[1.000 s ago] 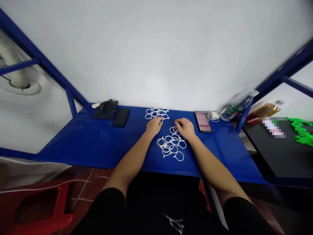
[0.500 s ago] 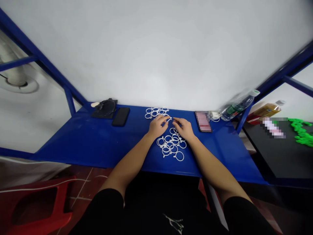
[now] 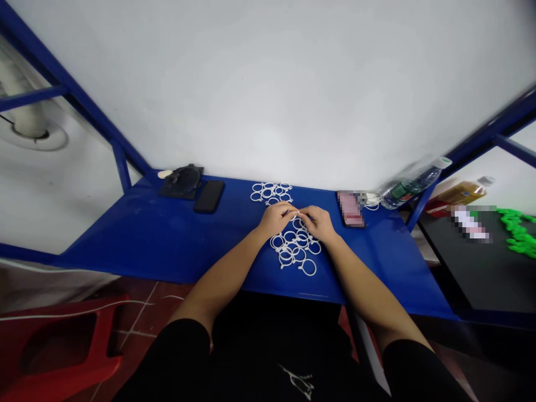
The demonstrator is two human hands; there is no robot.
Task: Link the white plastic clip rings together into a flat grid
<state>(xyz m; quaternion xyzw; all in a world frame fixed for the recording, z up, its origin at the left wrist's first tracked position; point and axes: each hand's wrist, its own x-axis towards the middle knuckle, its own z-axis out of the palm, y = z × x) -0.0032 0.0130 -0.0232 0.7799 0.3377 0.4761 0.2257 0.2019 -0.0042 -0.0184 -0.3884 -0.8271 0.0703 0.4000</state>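
My left hand and my right hand meet fingertip to fingertip over the blue table. Both pinch a small white plastic ring between them. Just below the hands lies a near pile of white rings. A second group of white rings lies farther back by the wall, just beyond my left hand.
A black phone and a dark pouch lie at the back left. A phone with a pink screen and a lying water bottle are at the back right. A red stool stands lower left; green parts lie on the black table at right.
My left hand left the far ring group and moved right; my right hand moved in to meet it, and both now pinch one ring together above the near pile.
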